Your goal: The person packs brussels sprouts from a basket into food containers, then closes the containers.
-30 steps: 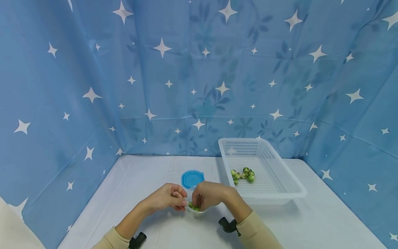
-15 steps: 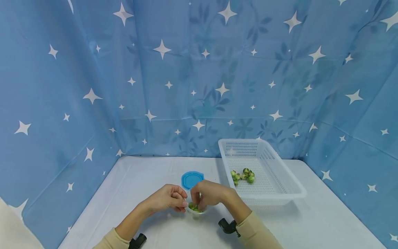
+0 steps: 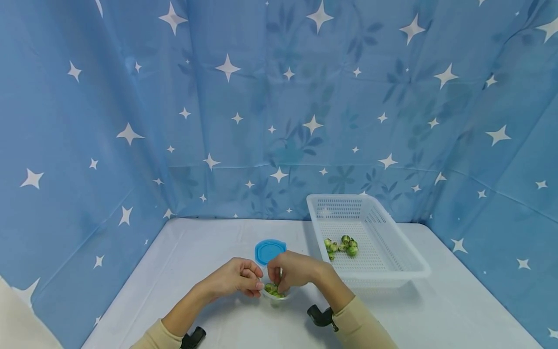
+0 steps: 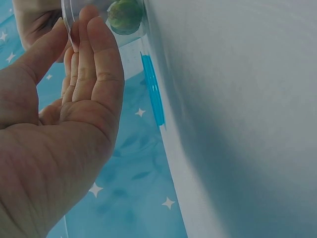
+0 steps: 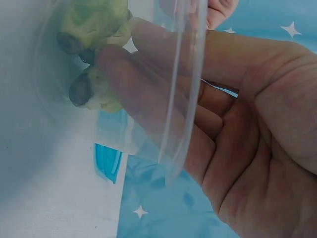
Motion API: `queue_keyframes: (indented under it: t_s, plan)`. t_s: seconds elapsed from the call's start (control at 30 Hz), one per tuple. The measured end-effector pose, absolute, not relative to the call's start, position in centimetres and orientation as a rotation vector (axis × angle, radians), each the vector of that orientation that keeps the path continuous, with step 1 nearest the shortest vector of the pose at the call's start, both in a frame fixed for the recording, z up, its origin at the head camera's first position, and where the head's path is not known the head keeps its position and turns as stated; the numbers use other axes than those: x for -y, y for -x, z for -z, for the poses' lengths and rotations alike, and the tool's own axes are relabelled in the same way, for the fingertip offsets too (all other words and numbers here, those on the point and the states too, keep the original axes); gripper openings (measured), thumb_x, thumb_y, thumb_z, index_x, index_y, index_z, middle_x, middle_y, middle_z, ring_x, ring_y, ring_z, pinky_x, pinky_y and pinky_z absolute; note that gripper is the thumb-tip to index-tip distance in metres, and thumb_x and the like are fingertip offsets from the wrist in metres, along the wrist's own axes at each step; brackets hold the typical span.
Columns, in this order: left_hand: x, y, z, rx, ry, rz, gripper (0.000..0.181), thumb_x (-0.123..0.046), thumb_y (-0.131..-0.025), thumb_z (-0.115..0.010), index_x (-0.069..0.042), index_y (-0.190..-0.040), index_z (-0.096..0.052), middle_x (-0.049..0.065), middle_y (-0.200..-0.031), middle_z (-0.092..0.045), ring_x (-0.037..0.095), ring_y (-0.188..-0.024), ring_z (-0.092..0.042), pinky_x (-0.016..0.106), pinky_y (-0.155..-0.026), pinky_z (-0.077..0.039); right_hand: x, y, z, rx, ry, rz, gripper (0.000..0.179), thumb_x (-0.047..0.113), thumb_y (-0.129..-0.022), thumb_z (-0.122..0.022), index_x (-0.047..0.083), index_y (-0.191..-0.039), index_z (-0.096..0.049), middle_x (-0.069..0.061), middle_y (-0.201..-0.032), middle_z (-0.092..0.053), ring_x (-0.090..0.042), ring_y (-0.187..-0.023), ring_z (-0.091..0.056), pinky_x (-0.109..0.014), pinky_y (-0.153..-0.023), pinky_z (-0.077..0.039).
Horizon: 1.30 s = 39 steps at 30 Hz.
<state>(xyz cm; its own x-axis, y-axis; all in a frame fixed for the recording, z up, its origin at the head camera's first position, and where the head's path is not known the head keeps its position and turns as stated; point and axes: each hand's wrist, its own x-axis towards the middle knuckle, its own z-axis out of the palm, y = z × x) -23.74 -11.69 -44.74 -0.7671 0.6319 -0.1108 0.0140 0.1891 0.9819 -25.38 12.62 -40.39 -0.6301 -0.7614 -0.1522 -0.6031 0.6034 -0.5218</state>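
Observation:
A small clear plastic container (image 3: 276, 299) with several Brussels sprouts (image 3: 271, 288) in it stands on the table between the hands. My left hand (image 3: 237, 277) holds its rim at the left side, thumb and fingers at the edge in the left wrist view. Reaching into the container from the right, my right hand (image 3: 297, 269) has its thumb and a finger on a Brussels sprout (image 5: 94, 22) in the right wrist view. Another sprout (image 5: 91, 91) lies beside that finger. Just behind the container lies a blue lid (image 3: 270, 252).
A white perforated basket (image 3: 394, 264) stands at the back right, with several Brussels sprouts (image 3: 352, 250) by its left side. White cloth covers the table (image 3: 196, 247). A blue star-patterned curtain (image 3: 244, 135) closes off the back and sides.
My right hand has shifted slightly within the container, and more of the sprouts there show now. My left hand stays in place at the rim.

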Motion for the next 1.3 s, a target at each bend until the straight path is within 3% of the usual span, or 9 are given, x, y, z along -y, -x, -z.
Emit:
queue_keyframes:
  t_s: [0.2, 0.47, 0.7, 1.0, 1.3]
  plan:
    - [11.7, 23.8, 44.9, -1.949, -0.621, -1.626, 0.036, -0.012, -0.097, -0.074, 0.012, -0.119, -0.060, 0.016, -0.094, -0.076, 0.026, -0.087, -0.078, 0.039, -0.079, -0.065, -12.8, 25.4, 40.2, -2.469, 1.096, 0.634, 0.019, 0.000, -0.084, -0.085, 0.010, -0.094, -0.072, 0.005, -0.088, -0.072, -0.001, -0.076, -0.063, -0.019, -0.067, -0.056]
    - [11.7, 24.0, 45.0, -1.932, -0.625, -1.637, 0.036, -0.010, -0.098, -0.073, 0.014, -0.120, -0.059, 0.015, -0.094, -0.077, 0.025, -0.087, -0.078, 0.040, -0.080, -0.065, -13.5, 25.6, 39.6, -2.514, 1.116, 0.694, 0.024, 0.010, -0.092, -0.080, 0.008, -0.115, -0.073, 0.007, -0.095, -0.073, 0.001, -0.077, -0.067, -0.019, -0.071, -0.057]
    - [11.7, 23.9, 44.9, -1.937, -0.627, -1.628, 0.031, -0.008, -0.099, -0.070, 0.014, -0.120, -0.059, 0.023, -0.098, -0.076, 0.026, -0.087, -0.078, 0.038, -0.079, -0.065, -14.1, 25.8, 39.1, -2.557, 1.197, 0.800, 0.020, 0.019, -0.098, -0.076, 0.015, -0.117, -0.074, 0.000, -0.103, -0.074, -0.003, -0.082, -0.069, -0.020, -0.073, -0.058]
    - [11.6, 23.8, 44.9, -1.936, -0.622, -1.637, 0.032, -0.008, -0.099, -0.071, 0.013, -0.119, -0.059, 0.016, -0.094, -0.077, 0.026, -0.087, -0.078, 0.040, -0.079, -0.065, -14.7, 25.9, 38.5, -2.586, 1.241, 0.892, 0.020, 0.021, -0.099, -0.074, 0.014, -0.117, -0.072, -0.001, -0.105, -0.074, -0.007, -0.087, -0.071, -0.022, -0.078, -0.059]
    - [11.6, 23.8, 44.8, -1.933, -0.603, -1.642, 0.032, -0.008, -0.099, -0.071, 0.013, -0.119, -0.059, 0.012, -0.091, -0.077, 0.024, -0.086, -0.078, 0.042, -0.080, -0.065, -16.4, 25.9, 36.0, -2.779, 1.156, 0.984, 0.025, 0.023, -0.099, -0.074, 0.013, -0.122, -0.070, -0.003, -0.114, -0.073, -0.015, -0.100, -0.071, -0.035, -0.090, -0.060]
